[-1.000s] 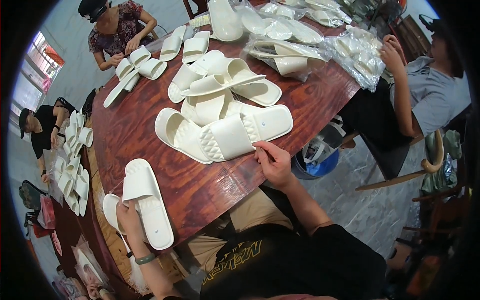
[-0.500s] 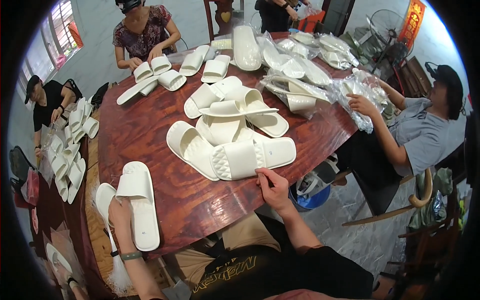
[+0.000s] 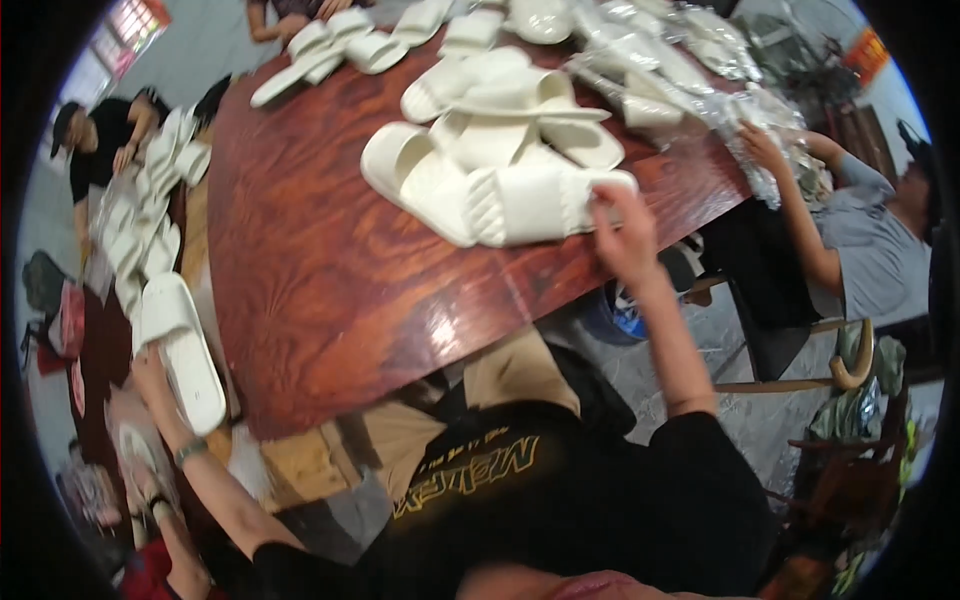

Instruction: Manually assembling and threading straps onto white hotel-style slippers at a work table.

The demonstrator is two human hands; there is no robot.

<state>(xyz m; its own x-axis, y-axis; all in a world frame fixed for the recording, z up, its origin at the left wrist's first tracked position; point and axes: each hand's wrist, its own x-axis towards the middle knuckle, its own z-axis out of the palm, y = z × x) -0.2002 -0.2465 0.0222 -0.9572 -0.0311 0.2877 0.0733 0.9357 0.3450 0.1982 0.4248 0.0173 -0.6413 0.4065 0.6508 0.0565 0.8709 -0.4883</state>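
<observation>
My left hand [image 3: 153, 378] is closed on a white slide slipper [image 3: 192, 365] beyond the table's left edge, its fingers partly hidden by the slipper. Stretched over the table, my right hand [image 3: 628, 238] has its fingers closed at the heel end of another white slipper [image 3: 530, 205], which lies on the wood. Directly behind that one, several more white slippers [image 3: 410, 180] are heaped loosely, some resting across others.
The reddish-brown wooden table [image 3: 330, 290] fills the middle. Bagged slippers [image 3: 650, 70] lie at its far right, where a person in grey [image 3: 870, 240] handles plastic. A slipper pile [image 3: 150, 220] stands at the left, near another person. A blue bucket [image 3: 615, 315] sits below the right edge.
My left hand has carried its slipper left, off the tabletop. My right hand has shifted from the slipper's near edge to its heel end. The whole view has tilted downward.
</observation>
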